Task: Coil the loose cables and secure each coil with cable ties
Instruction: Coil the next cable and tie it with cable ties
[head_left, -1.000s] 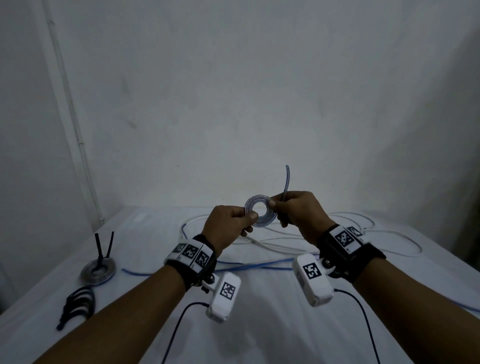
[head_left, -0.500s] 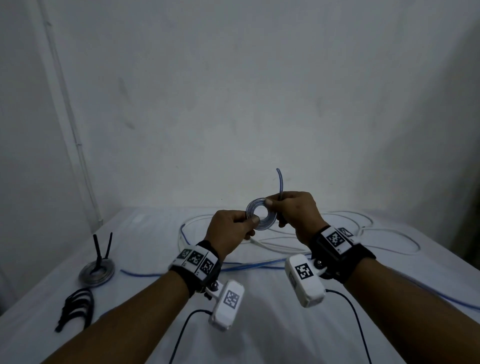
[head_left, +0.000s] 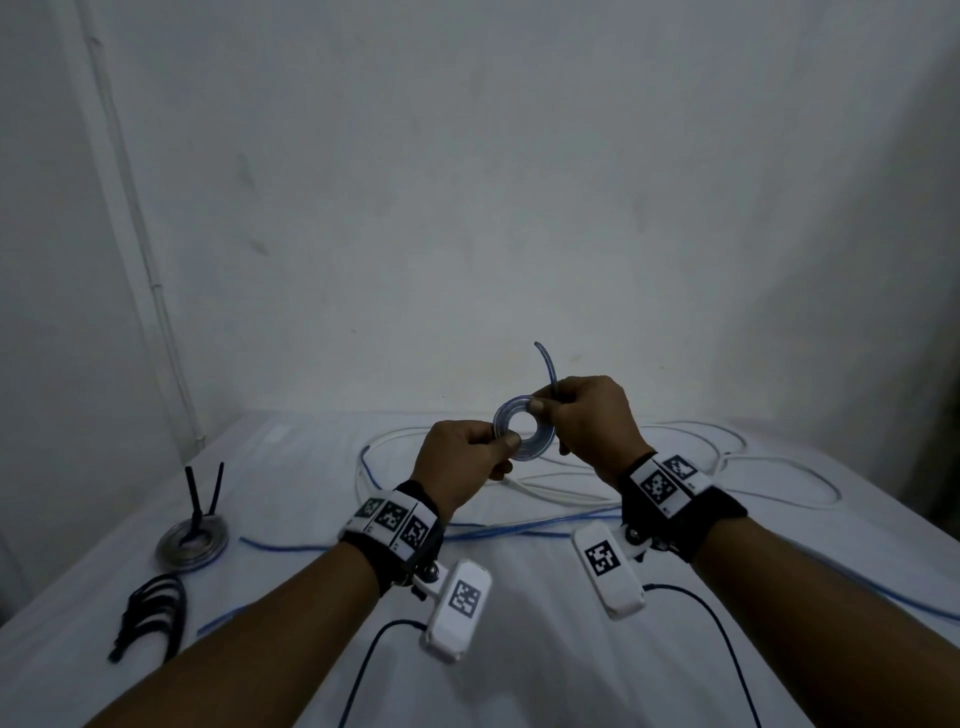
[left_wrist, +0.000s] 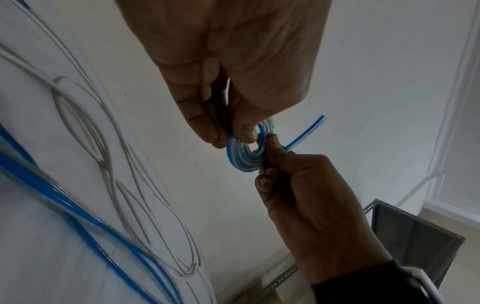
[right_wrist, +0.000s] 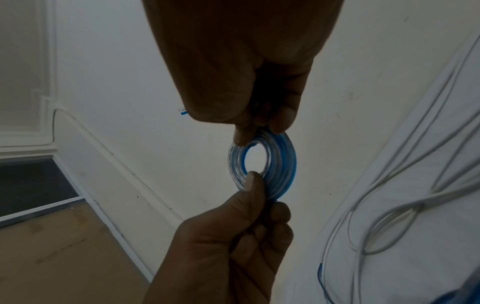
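- Fingers of the left hand pinch the lower left edge of a small blue and clear coil, with the thumb on the front of it.
- Fingers of the right hand pinch the upper right edge of the same coil, curled tight on it.
- Both hands hold the coil up in the air, in the middle of the head view, above the white table.
- One short loose end of the coil sticks up past the right hand, toward the wall.
- In the right wrist view the coil is a round ring with a hole in the middle.
- More loose blue cable and white cable lie spread on the table behind the hands.
- At the left of the head view, a finished coil lies flat on the table, with two black tie ends sticking up from it.
- A bunch of black cable ties lies in the lower left, near that coil.
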